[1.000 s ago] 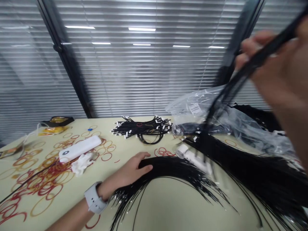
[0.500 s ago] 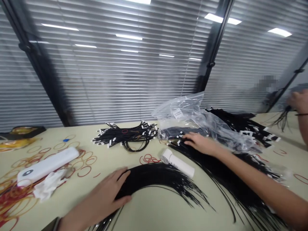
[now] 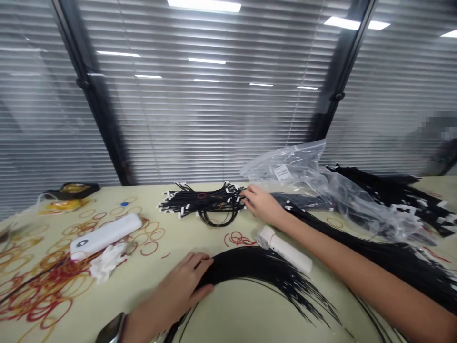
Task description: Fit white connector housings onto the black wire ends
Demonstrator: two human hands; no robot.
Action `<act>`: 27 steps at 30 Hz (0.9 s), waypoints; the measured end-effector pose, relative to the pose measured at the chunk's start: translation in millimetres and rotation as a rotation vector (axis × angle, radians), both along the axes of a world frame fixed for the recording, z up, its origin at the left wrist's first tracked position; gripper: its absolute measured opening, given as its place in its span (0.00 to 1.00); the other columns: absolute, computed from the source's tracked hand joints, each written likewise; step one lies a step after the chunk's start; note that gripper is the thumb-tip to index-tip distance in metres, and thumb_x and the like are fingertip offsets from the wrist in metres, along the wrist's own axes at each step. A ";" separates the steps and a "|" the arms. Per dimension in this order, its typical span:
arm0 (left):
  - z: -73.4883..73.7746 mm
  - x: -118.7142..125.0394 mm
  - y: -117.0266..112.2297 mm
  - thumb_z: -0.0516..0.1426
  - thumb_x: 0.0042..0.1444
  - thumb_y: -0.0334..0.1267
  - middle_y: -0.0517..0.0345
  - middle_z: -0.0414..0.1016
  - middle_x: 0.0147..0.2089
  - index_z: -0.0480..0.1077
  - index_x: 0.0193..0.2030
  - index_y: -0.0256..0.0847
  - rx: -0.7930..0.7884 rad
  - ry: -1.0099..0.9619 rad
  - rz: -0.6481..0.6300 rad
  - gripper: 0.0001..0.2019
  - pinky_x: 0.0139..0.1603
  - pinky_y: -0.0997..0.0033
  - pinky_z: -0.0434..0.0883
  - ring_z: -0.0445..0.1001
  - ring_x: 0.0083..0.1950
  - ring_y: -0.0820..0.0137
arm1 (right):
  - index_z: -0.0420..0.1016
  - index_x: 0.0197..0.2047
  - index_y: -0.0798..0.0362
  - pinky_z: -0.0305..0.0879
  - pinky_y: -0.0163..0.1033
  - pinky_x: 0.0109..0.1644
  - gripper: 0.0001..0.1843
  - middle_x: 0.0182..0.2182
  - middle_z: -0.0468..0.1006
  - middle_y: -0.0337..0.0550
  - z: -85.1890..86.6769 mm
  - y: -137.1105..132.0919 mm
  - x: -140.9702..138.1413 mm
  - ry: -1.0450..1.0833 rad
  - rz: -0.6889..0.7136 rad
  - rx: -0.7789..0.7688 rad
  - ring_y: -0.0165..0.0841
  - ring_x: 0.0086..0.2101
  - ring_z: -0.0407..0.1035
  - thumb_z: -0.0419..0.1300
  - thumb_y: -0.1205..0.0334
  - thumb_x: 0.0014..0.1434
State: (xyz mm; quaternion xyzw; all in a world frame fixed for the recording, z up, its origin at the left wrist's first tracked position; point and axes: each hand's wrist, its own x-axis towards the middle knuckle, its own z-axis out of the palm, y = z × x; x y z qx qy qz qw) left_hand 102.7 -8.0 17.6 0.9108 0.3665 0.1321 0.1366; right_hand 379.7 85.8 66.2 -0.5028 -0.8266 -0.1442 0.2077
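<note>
My left hand (image 3: 182,290) lies flat on the near end of a curved bundle of thin black cables (image 3: 264,269), fingers stretched over it. My right hand (image 3: 262,205) reaches forward across the table and touches the right edge of a tied stack of black cables with white tags (image 3: 203,200); its fingers are partly curled, and I cannot make out anything in them. A white cylinder-shaped device (image 3: 285,250) lies between my two arms on the black strands.
Red and yellow rubber bands (image 3: 46,281) are scattered at the left around a white box-shaped device (image 3: 105,236) and a crumpled tissue (image 3: 107,259). Clear plastic bags (image 3: 321,190) and more tagged black cables (image 3: 403,200) lie at the right. Window blinds stand behind the table.
My right hand came down from holding strands in the air, rested by the plastic bag, then moved left to the tied cable stack. My left hand stayed on the curved bundle.
</note>
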 end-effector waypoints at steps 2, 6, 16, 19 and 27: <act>6.6 -5.3 -4.7 0.51 0.57 0.45 0.51 0.60 0.55 0.55 0.60 0.42 -0.033 0.002 -0.027 0.24 0.57 0.58 0.60 0.59 0.55 0.61 | 0.67 0.40 0.57 0.60 0.40 0.44 0.10 0.38 0.65 0.49 -8.9 23.3 -37.6 -0.052 0.071 -0.030 0.34 0.41 0.61 0.50 0.63 0.58; 15.2 -19.4 -13.2 0.47 0.59 0.51 0.53 0.49 0.62 0.42 0.64 0.44 -0.099 -0.020 -0.061 0.30 0.61 0.66 0.55 0.52 0.61 0.65 | 0.66 0.42 0.59 0.60 0.42 0.45 0.12 0.40 0.67 0.45 -32.8 64.9 -101.7 -0.104 0.154 -0.077 0.32 0.42 0.62 0.52 0.59 0.58; 8.6 -27.7 -7.2 0.43 0.57 0.58 0.41 0.51 0.61 0.49 0.63 0.37 0.065 0.094 -0.004 0.33 0.54 0.51 0.59 0.55 0.58 0.52 | 0.67 0.40 0.58 0.62 0.41 0.42 0.13 0.38 0.68 0.44 -48.7 105.9 -144.8 -0.113 0.127 -0.211 0.30 0.38 0.64 0.50 0.57 0.59; 10.3 -24.2 -9.1 0.46 0.52 0.61 0.41 0.55 0.58 0.51 0.62 0.36 0.023 0.098 -0.053 0.37 0.52 0.52 0.61 0.58 0.55 0.52 | 0.66 0.42 0.58 0.62 0.42 0.42 0.15 0.39 0.68 0.45 -51.6 104.0 -132.0 -0.094 0.152 -0.232 0.31 0.38 0.64 0.50 0.55 0.59; 6.9 -22.1 -8.6 0.56 0.44 0.43 0.48 0.59 0.55 0.54 0.60 0.40 -0.028 0.004 -0.120 0.35 0.53 0.57 0.60 0.60 0.52 0.55 | 0.66 0.39 0.59 0.61 0.41 0.43 0.12 0.37 0.68 0.43 -55.8 96.7 -103.3 0.001 0.163 -0.191 0.29 0.37 0.63 0.48 0.60 0.60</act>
